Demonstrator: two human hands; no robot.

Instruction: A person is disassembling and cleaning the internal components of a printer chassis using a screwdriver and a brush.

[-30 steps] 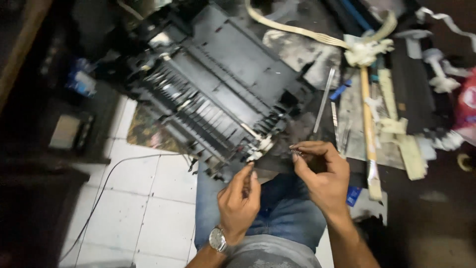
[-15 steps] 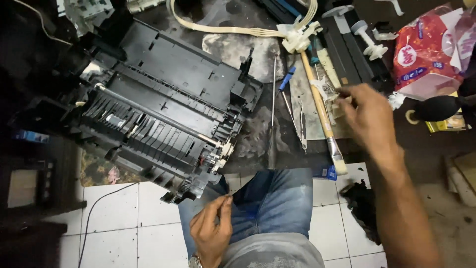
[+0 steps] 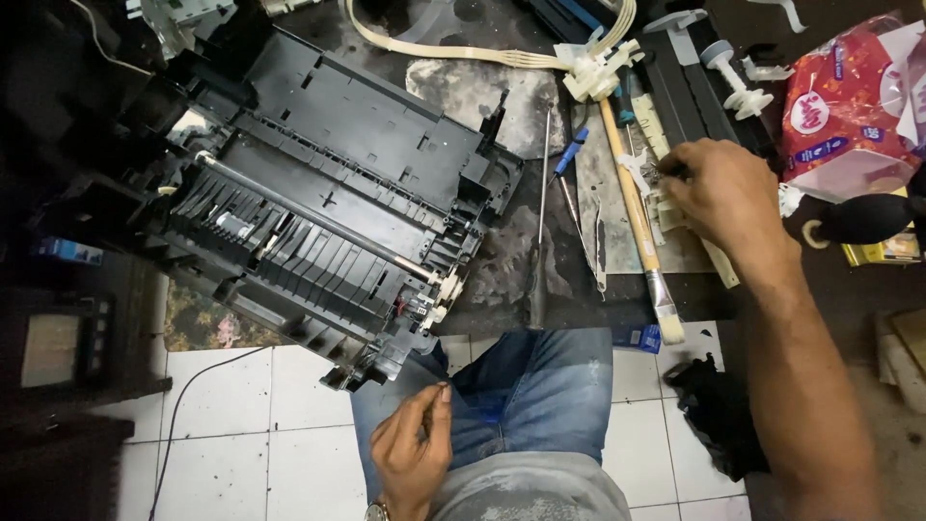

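Printer (image 3: 318,203), black and stripped of its cover, lies tilted across the upper left of the frame, half on a dark stained mat (image 3: 502,260), half over the white floor tiles (image 3: 241,425). Our left hand (image 3: 413,452) hovers at lower centre over our jeans (image 3: 540,396), just below the printer's corner, fingers curled with thumb against fingertips; whether they pinch anything we cannot tell. Our right hand (image 3: 725,193) reaches to the right of centre, fingers bent down onto small pale parts (image 3: 666,207) on the mat, beside a paintbrush (image 3: 639,207). Left of it lie a screwdriver (image 3: 544,193) and a metal rod. Ribbon cable (image 3: 453,50) curves along the top. A red packet (image 3: 839,106) sits upper right, a black rag (image 3: 714,410) lower right on the tiles.
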